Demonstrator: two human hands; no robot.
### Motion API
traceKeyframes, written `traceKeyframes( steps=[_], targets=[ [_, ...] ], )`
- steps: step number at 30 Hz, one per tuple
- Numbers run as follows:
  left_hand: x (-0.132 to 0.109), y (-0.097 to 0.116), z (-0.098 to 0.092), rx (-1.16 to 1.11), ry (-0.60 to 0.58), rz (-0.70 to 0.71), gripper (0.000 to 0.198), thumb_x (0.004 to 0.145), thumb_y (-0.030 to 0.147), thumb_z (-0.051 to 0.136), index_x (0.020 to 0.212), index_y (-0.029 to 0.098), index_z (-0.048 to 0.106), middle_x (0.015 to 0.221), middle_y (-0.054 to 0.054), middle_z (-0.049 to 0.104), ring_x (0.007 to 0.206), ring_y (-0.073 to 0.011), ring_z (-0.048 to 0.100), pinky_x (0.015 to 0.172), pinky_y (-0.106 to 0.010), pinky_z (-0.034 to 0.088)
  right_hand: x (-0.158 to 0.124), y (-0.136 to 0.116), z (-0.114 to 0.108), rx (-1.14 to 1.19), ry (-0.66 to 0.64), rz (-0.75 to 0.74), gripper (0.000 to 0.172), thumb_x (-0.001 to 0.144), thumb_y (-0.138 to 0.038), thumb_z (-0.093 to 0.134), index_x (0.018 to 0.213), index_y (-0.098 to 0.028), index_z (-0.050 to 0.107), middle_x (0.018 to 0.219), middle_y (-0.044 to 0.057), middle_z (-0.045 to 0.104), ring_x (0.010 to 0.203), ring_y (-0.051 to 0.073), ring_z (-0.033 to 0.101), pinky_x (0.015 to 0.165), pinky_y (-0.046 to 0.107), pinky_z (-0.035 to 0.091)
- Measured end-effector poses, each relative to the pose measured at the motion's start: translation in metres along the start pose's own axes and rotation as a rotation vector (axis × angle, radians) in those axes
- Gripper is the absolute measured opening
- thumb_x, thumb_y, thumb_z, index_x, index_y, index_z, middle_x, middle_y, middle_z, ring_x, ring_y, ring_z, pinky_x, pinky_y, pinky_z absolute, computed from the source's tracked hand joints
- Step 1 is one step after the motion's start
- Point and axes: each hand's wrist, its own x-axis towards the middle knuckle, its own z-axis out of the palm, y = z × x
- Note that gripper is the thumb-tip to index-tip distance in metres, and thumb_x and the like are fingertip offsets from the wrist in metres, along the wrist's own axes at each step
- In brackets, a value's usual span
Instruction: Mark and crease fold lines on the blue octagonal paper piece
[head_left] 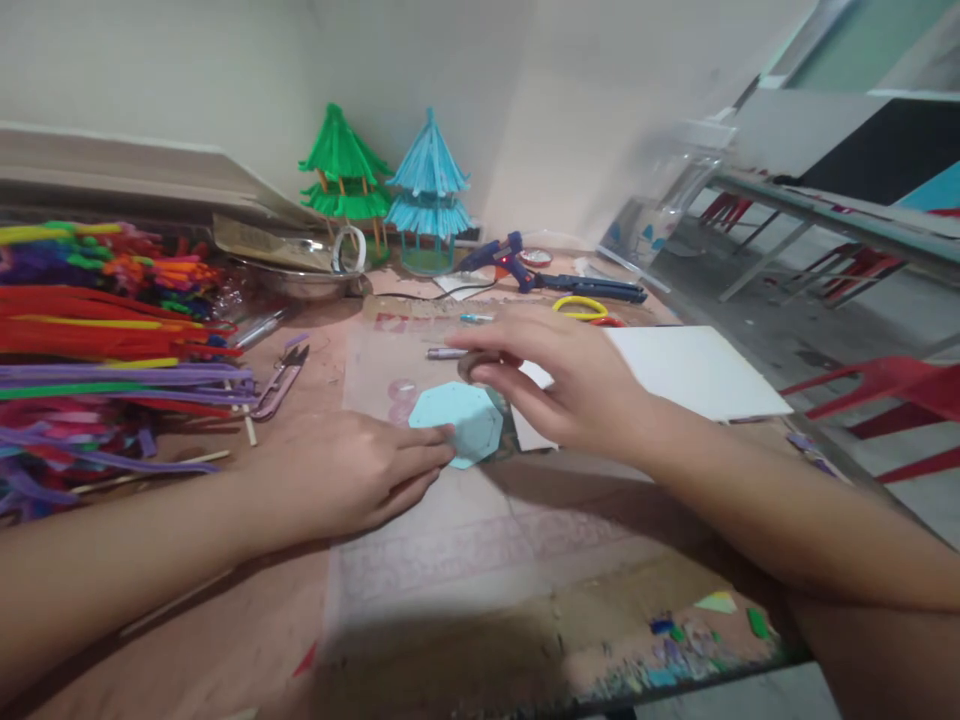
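Observation:
A light blue octagon point(463, 408), apparently paper or card with small dark dots near its rim, lies flat on the covered table. My left hand point(367, 468) rests at its lower left, fingers stretched out and tips pressing on it. Just above its upper right edge hovers my right hand point(559, 375), with thumb and fingers pinched together. Something small and dark point(478, 364) shows at that pinch, but I cannot make out what it is. A pen point(444, 353) lies behind the octagon. White card point(697, 372) lies partly under my right wrist.
Bundles of coloured pipe cleaners point(112, 330) fill the left side, with thread snips point(283, 380) beside them. Behind stand a green tiered model point(345, 160), a blue one point(430, 165), a metal bowl point(289, 282), a glue gun point(495, 255) and yellow-handled scissors point(579, 306). Scraps point(690, 650) litter the front edge.

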Motion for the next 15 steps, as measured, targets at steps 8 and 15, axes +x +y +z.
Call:
traceKeyframes(
  steps=[8,15],
  targets=[
    [0.005,0.001,0.001,-0.059,-0.088,-0.065,0.029,0.106,0.031,0.043,0.115,0.025,0.071,0.134,-0.005,0.076,0.065,-0.0167,0.074,0.054,-0.031,0.050,-0.004,0.045,0.040,0.098,-0.247,0.322,0.007,0.094,-0.018,0.061,0.099,-0.019,0.066,0.075,-0.002,0.062,0.068,0.016,0.056,0.067,0.027,0.040],
    [0.004,-0.004,0.004,-0.207,-0.123,-0.125,0.028,0.103,0.035,0.047,0.114,0.029,0.072,0.122,-0.003,0.080,0.064,-0.0156,0.072,0.061,-0.029,0.053,-0.006,0.043,0.040,0.032,-0.377,0.191,0.015,0.094,-0.012,0.060,0.103,-0.020,0.070,0.090,0.004,0.074,0.082,0.021,0.065,0.075,0.030,0.044]
  ],
)
